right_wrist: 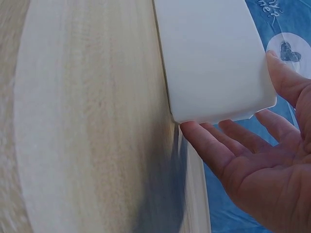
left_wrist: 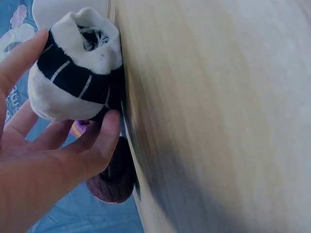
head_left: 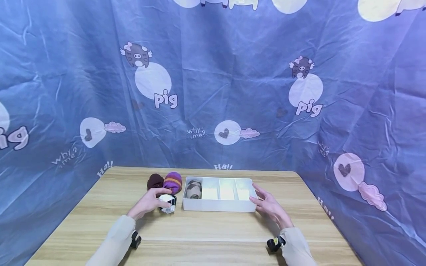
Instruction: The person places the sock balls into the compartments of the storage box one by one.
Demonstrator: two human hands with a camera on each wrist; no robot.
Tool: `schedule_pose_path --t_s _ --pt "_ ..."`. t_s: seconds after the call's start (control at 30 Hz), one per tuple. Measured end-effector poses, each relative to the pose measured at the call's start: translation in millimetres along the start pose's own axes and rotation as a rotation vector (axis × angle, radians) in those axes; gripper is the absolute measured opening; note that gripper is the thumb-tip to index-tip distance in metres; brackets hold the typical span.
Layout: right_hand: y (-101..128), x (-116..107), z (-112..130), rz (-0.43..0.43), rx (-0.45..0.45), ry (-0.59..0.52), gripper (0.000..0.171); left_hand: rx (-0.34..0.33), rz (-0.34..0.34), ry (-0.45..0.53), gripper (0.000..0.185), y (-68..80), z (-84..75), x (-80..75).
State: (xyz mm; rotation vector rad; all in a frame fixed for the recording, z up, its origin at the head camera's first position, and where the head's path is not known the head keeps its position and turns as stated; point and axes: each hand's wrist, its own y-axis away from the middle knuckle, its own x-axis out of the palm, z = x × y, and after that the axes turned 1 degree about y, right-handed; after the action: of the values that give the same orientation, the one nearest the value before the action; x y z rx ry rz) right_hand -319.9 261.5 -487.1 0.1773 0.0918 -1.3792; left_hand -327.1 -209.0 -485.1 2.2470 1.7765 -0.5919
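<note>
- Head view is showing the left hand (head_left: 149, 201) curling round a rolled white sock bundle with black bands and thin pale stripes (head_left: 167, 202), which is sitting on the pale wooden desk (head_left: 213, 229) just left of the white plastic divided tray (head_left: 219, 205).
- Left wrist view is showing that bundle (left_wrist: 75, 73) up close: a soft ball, its white cuff opening with loose threads facing out, a black band with thin pale lines wrapping its middle, and its side touching the desk.
- The left fingers (left_wrist: 99, 141) are cupping it, thumb on one side and the others on the far side, pinching it lightly.
- The right hand (head_left: 267, 205) is lying at the tray's right end; its fingers (right_wrist: 209, 150) are straight and slightly spread, touching the tray's rounded corner (right_wrist: 218, 63) without curling round it.
- The tray's leftmost compartment is holding a rolled grey-and-brown patterned sock ball (head_left: 193, 189); the three other compartments are showing only their pale bottoms.
- Just behind the left hand, a dark brown ribbed sock ball (head_left: 155, 181) and a purple sock ball with an orange stripe (head_left: 172, 182) are sitting side by side on the desk, touching each other, close to the tray's left wall.
- A blue cartoon-pig printed cloth (head_left: 213, 92) is hanging behind and to both sides of the desk.
- Nothing is lying between the held bundle and the tray.
</note>
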Motion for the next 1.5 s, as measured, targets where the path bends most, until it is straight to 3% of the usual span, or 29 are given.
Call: schedule_pose_path --t_s 0.13,0.43,0.6,0.83,1.13,1.5 --pt "0.3 0.4 -0.4 -0.001 0.003 -0.003 0.076 -0.023 0.036 0.006 0.052 1.0 -1.5 1.3" --pt "1.7 -0.3 1.1 0.021 -0.002 0.011 0.076 0.017 0.085 0.007 0.044 -0.2 -1.3 2.0" --pt "-0.3 -1.5 3.0 0.023 0.000 0.008 0.076 0.010 0.063 -0.006 0.040 -3.3 -0.7 2.8" --pt "-2.1 -0.8 3.5 0.008 0.007 0.005 0.074 0.055 0.039 0.019 0.044 -6.4 -1.6 3.1" --pt "-0.9 -1.5 2.1 0.019 0.005 -0.001 0.076 0.073 -0.060 0.055 0.050 -8.3 -14.0 2.3" --pt "0.3 -1.8 1.2 0.013 0.002 0.014 0.075 0.165 -0.009 0.126 0.047 -11.3 -26.7 7.4"
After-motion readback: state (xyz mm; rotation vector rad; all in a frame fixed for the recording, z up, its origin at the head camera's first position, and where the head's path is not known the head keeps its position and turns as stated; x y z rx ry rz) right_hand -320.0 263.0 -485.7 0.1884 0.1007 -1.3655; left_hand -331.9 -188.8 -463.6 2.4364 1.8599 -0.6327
